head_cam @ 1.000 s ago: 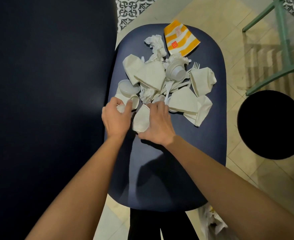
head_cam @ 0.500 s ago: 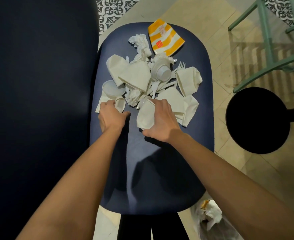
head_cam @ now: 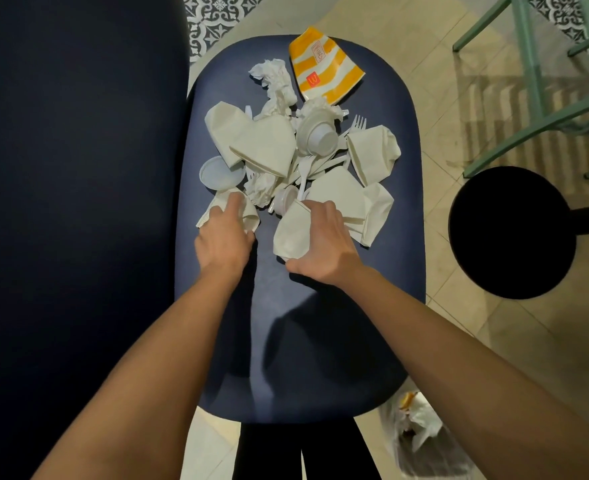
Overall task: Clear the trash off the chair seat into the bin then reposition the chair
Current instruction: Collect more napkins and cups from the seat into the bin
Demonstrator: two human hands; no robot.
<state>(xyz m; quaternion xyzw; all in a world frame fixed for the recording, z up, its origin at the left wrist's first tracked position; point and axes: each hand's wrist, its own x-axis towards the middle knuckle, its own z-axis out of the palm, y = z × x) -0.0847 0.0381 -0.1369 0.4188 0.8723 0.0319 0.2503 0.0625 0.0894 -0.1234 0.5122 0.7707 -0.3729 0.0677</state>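
The navy chair seat [head_cam: 321, 341] carries a heap of trash at its far half: folded white paper wrappers [head_cam: 262, 140], crumpled napkins [head_cam: 274, 76], small plastic cups [head_cam: 317, 135], a round lid [head_cam: 217, 174], plastic cutlery [head_cam: 303, 171] and an orange-striped paper bag [head_cam: 324, 65]. My left hand [head_cam: 223, 237] grips a crumpled white napkin [head_cam: 249, 214] at the heap's near left edge. My right hand [head_cam: 324, 247] curls its fingers over the top of a folded white wrapper [head_cam: 288, 233], thumb under its near edge. The bin bag [head_cam: 421, 438] holds trash beside the seat's near right corner.
A large dark navy surface [head_cam: 78, 202] fills the left side, right against the seat. A round black stool [head_cam: 511, 233] stands on the tiled floor to the right, with green chair legs [head_cam: 528, 81] beyond it. Something black [head_cam: 286, 452] shows under the seat's near edge.
The view shifted a little. My left hand moved from the small cup onto the napkin beside it. My right hand keeps its hold on the folded wrapper, pulled slightly nearer.
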